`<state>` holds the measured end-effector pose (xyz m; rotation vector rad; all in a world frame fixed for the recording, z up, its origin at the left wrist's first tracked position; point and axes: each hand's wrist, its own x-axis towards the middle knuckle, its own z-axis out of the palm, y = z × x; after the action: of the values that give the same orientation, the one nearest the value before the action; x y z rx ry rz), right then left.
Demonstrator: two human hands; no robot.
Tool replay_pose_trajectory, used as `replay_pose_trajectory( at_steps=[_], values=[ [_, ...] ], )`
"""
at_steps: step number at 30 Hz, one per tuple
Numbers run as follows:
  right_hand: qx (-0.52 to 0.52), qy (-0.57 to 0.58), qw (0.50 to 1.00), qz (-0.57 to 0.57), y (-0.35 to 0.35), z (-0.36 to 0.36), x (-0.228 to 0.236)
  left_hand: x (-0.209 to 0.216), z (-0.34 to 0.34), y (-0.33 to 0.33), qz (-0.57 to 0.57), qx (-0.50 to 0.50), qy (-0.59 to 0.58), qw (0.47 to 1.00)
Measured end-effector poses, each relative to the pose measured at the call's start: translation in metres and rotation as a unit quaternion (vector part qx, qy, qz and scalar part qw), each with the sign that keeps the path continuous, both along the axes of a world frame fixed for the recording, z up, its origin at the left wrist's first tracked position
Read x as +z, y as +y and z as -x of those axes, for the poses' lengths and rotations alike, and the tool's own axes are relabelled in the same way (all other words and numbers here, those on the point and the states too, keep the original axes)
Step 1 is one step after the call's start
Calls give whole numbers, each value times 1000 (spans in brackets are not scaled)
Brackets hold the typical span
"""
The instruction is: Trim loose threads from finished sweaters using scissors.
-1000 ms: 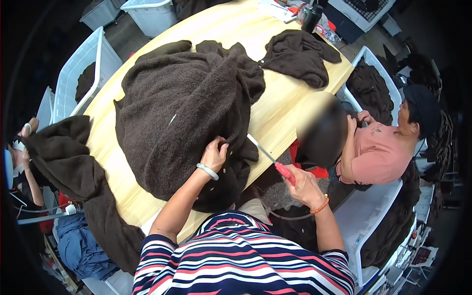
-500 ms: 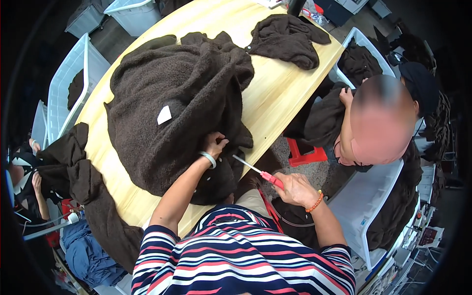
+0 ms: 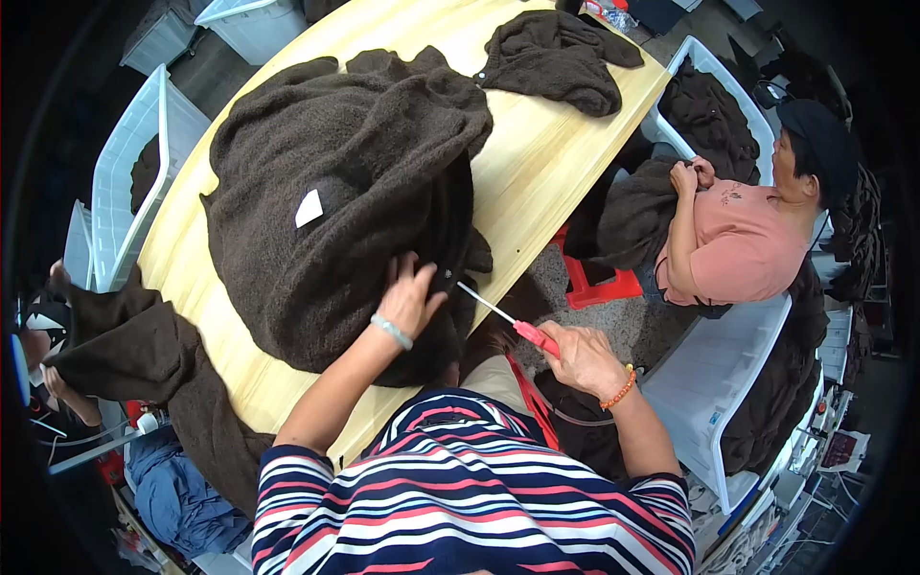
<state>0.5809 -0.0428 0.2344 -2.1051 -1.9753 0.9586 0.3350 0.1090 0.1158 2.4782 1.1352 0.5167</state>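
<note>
A large dark brown knitted garment (image 3: 287, 144) lies heaped over the wooden table, with a white tag (image 3: 309, 208) on it. My left hand (image 3: 409, 302) rests on its near right side, fingers spread and holding nothing I can see. Just right of those fingers a small pale dot (image 3: 448, 275) shows on the cloth. My right hand (image 3: 586, 362), off the table's edge, is closed round the red handle of a tool with a long thin metal shaft (image 3: 489, 305). The shaft's tip points up-left at the garment's edge; whether it touches cannot be made out.
Another brown garment (image 3: 556, 62) lies at the table's far right. On the right a seated person in pink (image 3: 747, 240) handles brown cloth; a red stool (image 3: 599, 283) stands nearby. White bins (image 3: 714, 402) flank the table (image 3: 537, 163). At left another person handles brown cloth (image 3: 125, 335).
My left hand's fingers have opened out from a bent, pinched shape and shifted slightly left. The tool in my right hand has barely moved. At left, the other person's cloth has been spread and raised.
</note>
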Motion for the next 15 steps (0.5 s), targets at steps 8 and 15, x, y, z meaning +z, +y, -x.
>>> replay_pose_trajectory(
  at_steps=[8,15],
  values=[
    [76,-6,997,6,-1,25,-6,-61,36,-25,69,-6,98,993],
    [141,4,988,64,-3,35,13,-47,36,-26,126,-48,-168,976]
  ],
)
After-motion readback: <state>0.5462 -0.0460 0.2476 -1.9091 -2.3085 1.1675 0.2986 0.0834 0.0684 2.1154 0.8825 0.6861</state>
